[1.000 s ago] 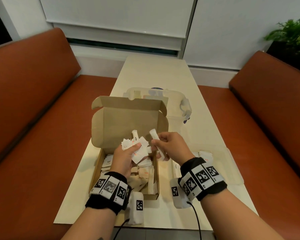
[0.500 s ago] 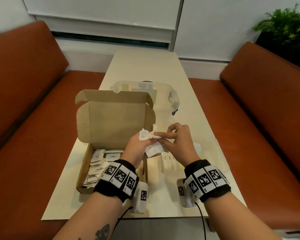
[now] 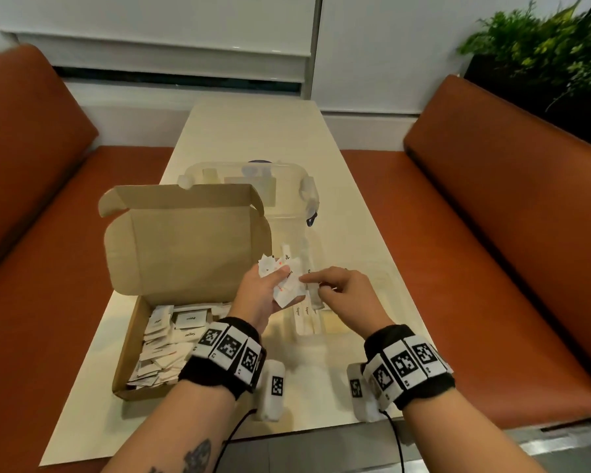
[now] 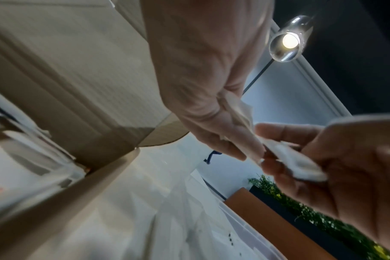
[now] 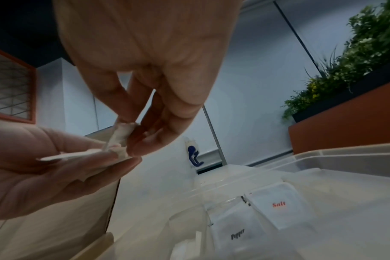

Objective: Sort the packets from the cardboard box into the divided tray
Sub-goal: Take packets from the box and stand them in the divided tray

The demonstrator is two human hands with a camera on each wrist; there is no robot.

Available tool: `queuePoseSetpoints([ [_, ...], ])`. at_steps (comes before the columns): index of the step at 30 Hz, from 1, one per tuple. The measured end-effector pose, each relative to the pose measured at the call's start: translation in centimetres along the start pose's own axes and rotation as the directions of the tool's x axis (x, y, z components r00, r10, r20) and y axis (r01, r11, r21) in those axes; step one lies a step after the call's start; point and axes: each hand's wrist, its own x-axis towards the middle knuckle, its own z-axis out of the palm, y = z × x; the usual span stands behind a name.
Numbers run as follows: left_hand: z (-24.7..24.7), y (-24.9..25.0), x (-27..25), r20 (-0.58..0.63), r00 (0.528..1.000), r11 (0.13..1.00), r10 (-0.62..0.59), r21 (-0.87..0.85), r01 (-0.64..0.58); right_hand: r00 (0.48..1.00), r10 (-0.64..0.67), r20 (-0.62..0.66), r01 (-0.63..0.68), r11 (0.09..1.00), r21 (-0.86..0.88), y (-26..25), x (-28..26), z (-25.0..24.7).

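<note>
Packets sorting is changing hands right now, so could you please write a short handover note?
Left hand: holds a bunch of packets over the divided tray.
Right hand: pinches one packet out of that bunch.
Cardboard box: open, left of the tray, many packets inside.
Done: sugar sticks, a pepper packet and a salt packet lie in the tray.
Left: the held bunch, then the box.

The raised lid (image 3: 188, 240) of the cardboard box (image 3: 127, 339) stands upright and blocks the far side of the box; entry is from above and from the near side. A clear lidded container (image 3: 307, 192) stands just behind the lid. The divided tray (image 3: 325, 322) lies open from above, right of the box. The far end of the surface (image 3: 256, 131) is bare. Orange benches (image 3: 492, 233) flank both sides.
</note>
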Motion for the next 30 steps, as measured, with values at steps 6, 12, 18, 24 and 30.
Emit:
queuePoseSetpoints([
  [6,-0.1,-0.4,-0.3,-0.039,0.999,0.999,0.037,0.037,-0.035,0.998,0.062,0.018,-0.064,0.984,0.166,-0.1,0.1,0.0],
  [12,-0.3,-0.6,-0.5,-0.058,0.997,0.997,0.059,0.057,-0.056,0.992,0.127,-0.002,-0.127,0.989,0.071,0.7,0.7,0.3],
  [18,-1.0,-1.0,-0.1,-0.1,0.99,0.987,0.101,0.139,-0.086,0.972,0.206,-0.109,-0.207,0.978,0.001,1.7,2.0,-0.1],
  [24,-2.3,-1.5,0.2,-0.108,0.986,0.988,0.123,0.104,-0.112,0.919,0.361,-0.156,-0.378,0.921,-0.096,2.7,3.8,0.6],
  [30,-2.8,-1.2,0.2,-0.068,0.991,0.986,0.119,0.123,-0.11,0.944,0.324,-0.061,-0.324,0.876,-0.356,3.4,4.1,3.9],
])
